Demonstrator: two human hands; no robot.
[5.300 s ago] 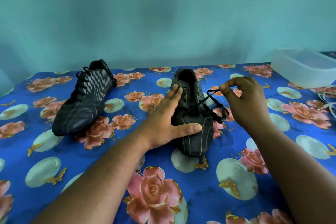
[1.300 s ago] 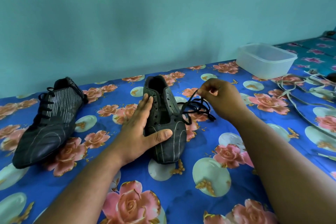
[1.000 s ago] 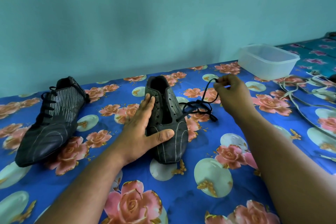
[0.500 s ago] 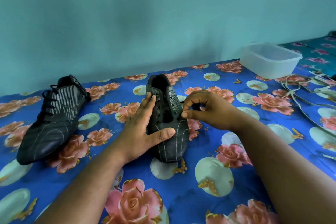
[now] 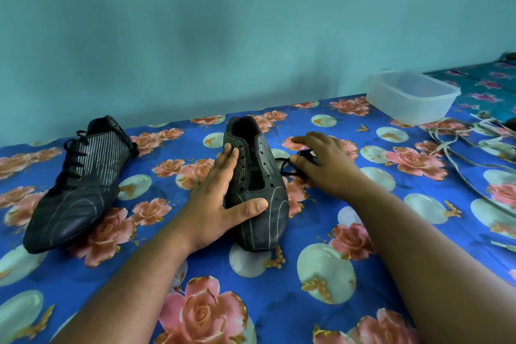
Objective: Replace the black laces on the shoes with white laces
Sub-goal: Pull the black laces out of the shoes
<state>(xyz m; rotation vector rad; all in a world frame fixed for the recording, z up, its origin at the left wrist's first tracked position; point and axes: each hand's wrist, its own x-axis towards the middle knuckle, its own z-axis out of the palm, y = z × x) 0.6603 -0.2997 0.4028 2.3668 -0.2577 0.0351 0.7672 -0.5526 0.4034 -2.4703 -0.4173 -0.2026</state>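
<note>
The unlaced shoe (image 5: 255, 190), black with thin pale stripes, lies toe toward the viewer, its eyelets bare. Its black lace (image 5: 296, 163) sits bunched just to its right on the cloth. The second shoe (image 5: 78, 187), further left, is laced in black. The white laces (image 5: 458, 145) lie loose far right.

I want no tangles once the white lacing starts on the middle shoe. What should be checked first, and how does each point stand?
1. Eyelets of the middle black striped shoe free of lace: ok, none shows in them.
2. Shoe steadied: ok, left hand presses flat on it.
3. Removed black lace set aside: not ok, it lies beside the shoe under the right hand.
4. White laces within reach: cannot tell; they lie far right.
5. Left black shoe unlaced: not ok, black lace still threaded.
</note>
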